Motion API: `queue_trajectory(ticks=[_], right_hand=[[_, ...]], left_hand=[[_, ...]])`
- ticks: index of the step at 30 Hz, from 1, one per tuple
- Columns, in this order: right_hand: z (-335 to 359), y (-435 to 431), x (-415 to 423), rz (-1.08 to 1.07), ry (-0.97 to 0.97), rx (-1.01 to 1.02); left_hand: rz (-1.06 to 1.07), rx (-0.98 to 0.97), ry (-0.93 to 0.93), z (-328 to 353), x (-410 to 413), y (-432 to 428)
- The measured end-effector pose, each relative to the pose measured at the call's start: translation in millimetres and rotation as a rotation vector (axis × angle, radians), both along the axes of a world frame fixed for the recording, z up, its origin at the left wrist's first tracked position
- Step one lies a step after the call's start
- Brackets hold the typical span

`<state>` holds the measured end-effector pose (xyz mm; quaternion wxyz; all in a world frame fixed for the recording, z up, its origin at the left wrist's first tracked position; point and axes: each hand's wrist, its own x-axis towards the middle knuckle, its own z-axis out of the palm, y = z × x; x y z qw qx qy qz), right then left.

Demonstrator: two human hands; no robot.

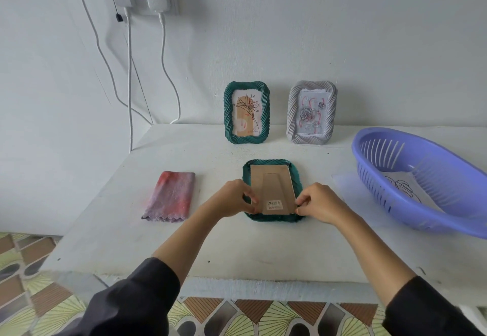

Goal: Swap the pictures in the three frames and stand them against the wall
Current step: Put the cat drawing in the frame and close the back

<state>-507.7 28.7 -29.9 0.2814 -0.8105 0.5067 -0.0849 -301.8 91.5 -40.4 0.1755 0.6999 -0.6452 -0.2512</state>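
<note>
Our left hand [232, 198] and right hand [320, 202] pinch the near corners of the backing board [271, 186] on the face-down frame [274, 219], lying lengthwise away from us.

Matt cardboard backing [271, 190] on ribbed green frame [274, 218]; fuzzy cloth [170, 196]; glossy plastic basket [421, 177].

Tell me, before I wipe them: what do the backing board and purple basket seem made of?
The backing board: probably matte brown cardboard or fibreboard, from its dull tan face. The purple basket: likely smooth moulded plastic, from its slotted walls.
</note>
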Motion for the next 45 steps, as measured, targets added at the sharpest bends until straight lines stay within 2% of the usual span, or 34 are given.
queue_trajectory(ticks=[5, 11, 18, 24, 31, 45], right_hand=[[-9.3, 6.6, -6.8, 0.050, -0.024, -0.037], [-9.5, 2.3, -14.5, 0.146, -0.013, -0.062], [-9.4, -4.8, -16.0, 0.243, -0.001, -0.065], [-2.1, -8.6, -13.1, 0.328, 0.086, -0.077], [-5.3, -6.2, -13.9, 0.458, 0.246, -0.230], [-8.1, 4.4, -15.0, 0.494, 0.269, -0.354]], left_hand=[[-0.092, -0.083, -0.025, -4.7, 1.8, 7.6], [-0.136, -0.069, -0.098, -3.7, 3.5, 9.5], [-0.121, -0.111, -0.135, -8.4, 4.8, 17.3], [-0.144, -0.162, -0.142, -13.9, 4.6, 22.8], [-0.122, -0.193, -0.157, -19.6, 3.1, 23.7], [-0.089, -0.263, -0.205, -24.3, 2.0, 20.0]])
